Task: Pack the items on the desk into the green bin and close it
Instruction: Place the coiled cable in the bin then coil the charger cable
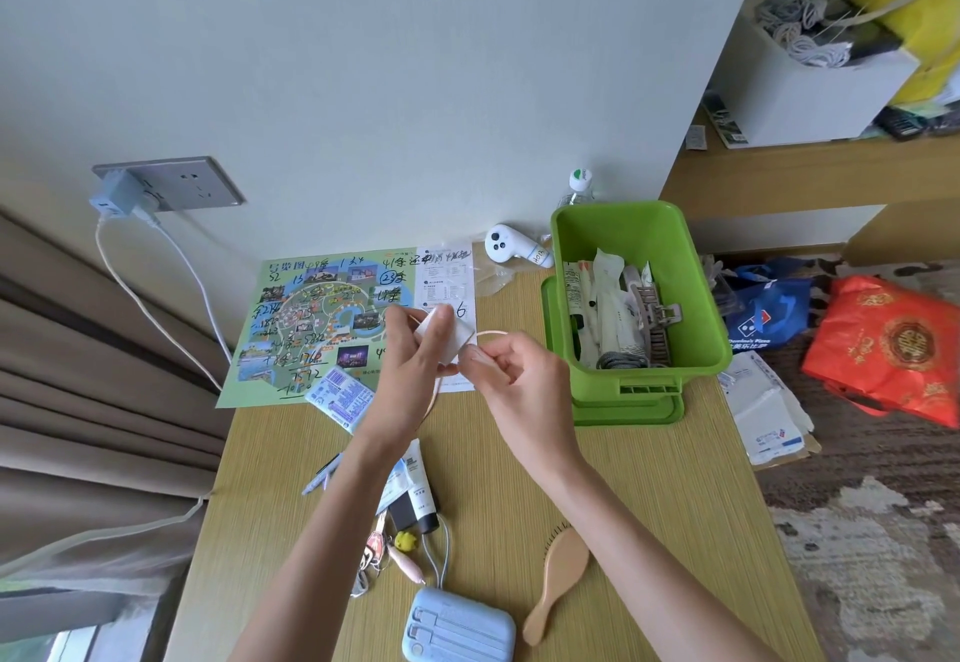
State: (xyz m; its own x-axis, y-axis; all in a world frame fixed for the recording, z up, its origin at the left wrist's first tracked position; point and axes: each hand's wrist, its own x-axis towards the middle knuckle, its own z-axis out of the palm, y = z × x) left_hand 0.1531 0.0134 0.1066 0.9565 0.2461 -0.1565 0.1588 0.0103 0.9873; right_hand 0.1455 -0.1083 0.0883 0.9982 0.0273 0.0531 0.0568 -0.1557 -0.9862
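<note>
Near the middle of the frame, the left hand (pixel 415 349) grips a small white charger (pixel 451 338), with the fingers and thumb curled round it. Just to its right, the right hand (pixel 514 375) pinches a thin pale cable (pixel 493 332) between thumb and fingertips. The cable arcs from the charger over to the right hand, and another stretch of it hangs down below the left hand. Both hands are raised above the desk (pixel 519 479).

The green bin (pixel 701 297) stands open at the right of the desk, right of centre in the frame, apart from the hands. It rests on a flat green lid (pixel 628 409) that shows under its near edge. Inside it lie white tubes and packets, a grey hair clip (pixel 655 305) and a coiled grey cord.

Other items lie on the desk:
- A coloured map (pixel 322 318) with handwriting is left of centre, and a blue packet (pixel 340 396) lies on its lower edge.
- Below the hands are a pen (pixel 322 479), a couple of tubes (pixel 418 484) and a small yellow charm (pixel 406 539).
- At the bottom of the frame are a pale blue case (pixel 457 630) and a wooden hairbrush (pixel 556 583).
- By the wall, left of the bin, lies a white controller (pixel 514 245), with a water bottle (pixel 579 188) behind the bin.

At the left, a plug sits in a wall socket (pixel 208 183). On the floor at the right edge lie a red bag (pixel 893 349) and a blue bag (pixel 763 318).
</note>
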